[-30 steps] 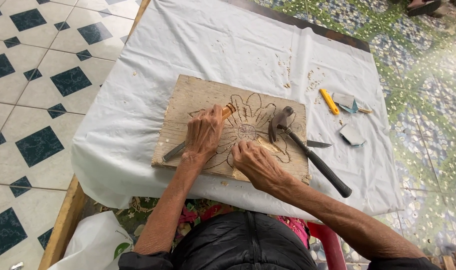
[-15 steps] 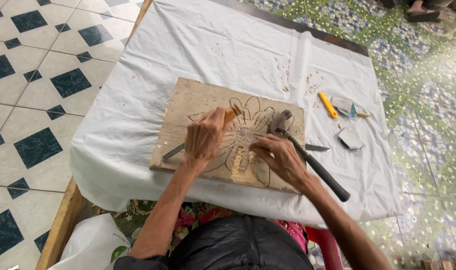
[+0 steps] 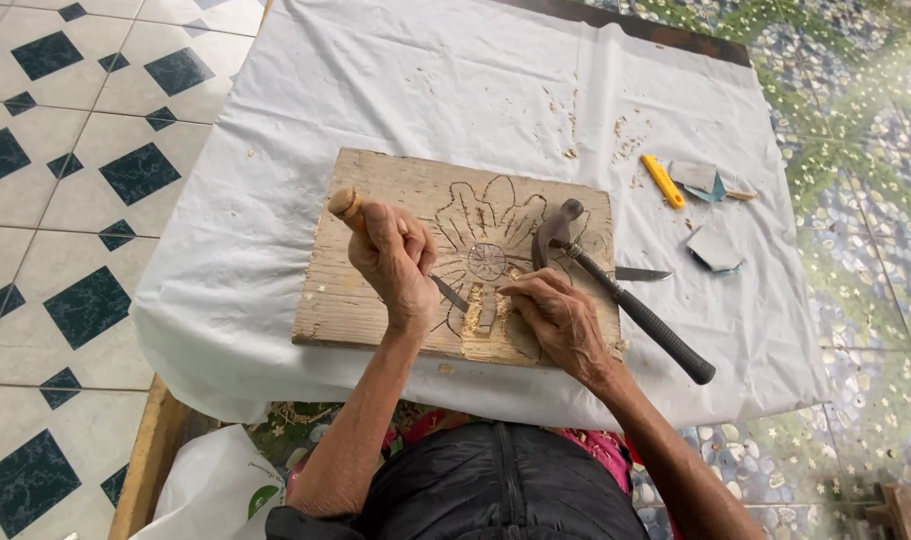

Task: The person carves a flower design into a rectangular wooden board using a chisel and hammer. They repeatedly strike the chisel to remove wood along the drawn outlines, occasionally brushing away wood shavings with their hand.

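Observation:
A wooden board [image 3: 395, 200] with a carved flower outline lies on a white sheet. My left hand [image 3: 395, 262] is shut on a chisel [image 3: 347, 205] with a wooden handle, its blade tip resting on the carving near the board's front edge. My right hand [image 3: 560, 320] rests flat on the board beside the blade, fingers touching the fresh cut and wood chips. A hammer [image 3: 625, 300] with a black handle lies across the board's right side, just beyond my right hand.
The white sheet [image 3: 475, 80] covers a table. On it at right lie a yellow tool [image 3: 663, 180], a knife blade [image 3: 640, 273], and grey sandpaper pieces [image 3: 713, 248]. Tiled floor lies at left, pebble paving at right.
My left hand has swung the chisel so its handle now points up-left and the blade points toward the carving. My right hand moved in beside the blade tip. The camera has come closer.

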